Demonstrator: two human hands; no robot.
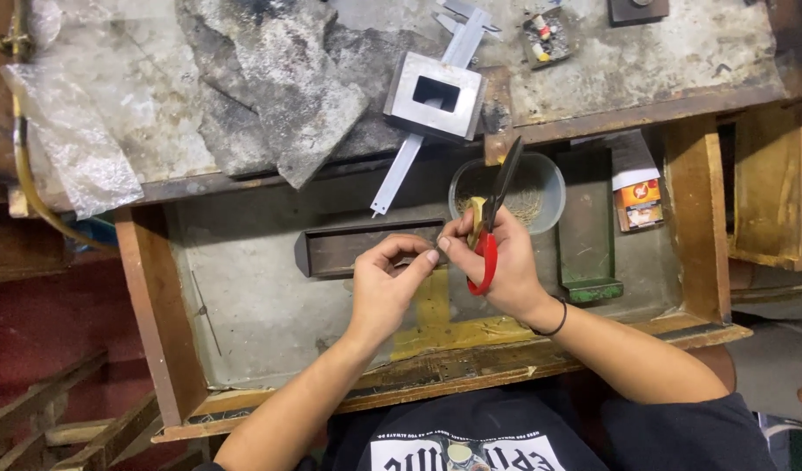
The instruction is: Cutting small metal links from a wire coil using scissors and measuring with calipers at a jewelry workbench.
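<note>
My right hand [504, 270] holds red-handled shears [492, 222] with dark blades pointing up and away over a clear bowl [547, 179]. My left hand [385, 283] is curled beside it, thumb and forefinger meeting the right hand's fingertips around a small thin piece too small to make out. Both hands hover over an open wooden drawer [244, 288] with a grey floor. A dark narrow metal tray [349, 249] lies just behind the left hand.
On the worn bench top sit a square metal block with a rectangular hole [434, 94], a caliper [418, 148], crumpled plastic [65, 144] and a small parts tray [545, 37]. A green metal piece [586, 235] and a small box [638, 202] lie at the drawer's right.
</note>
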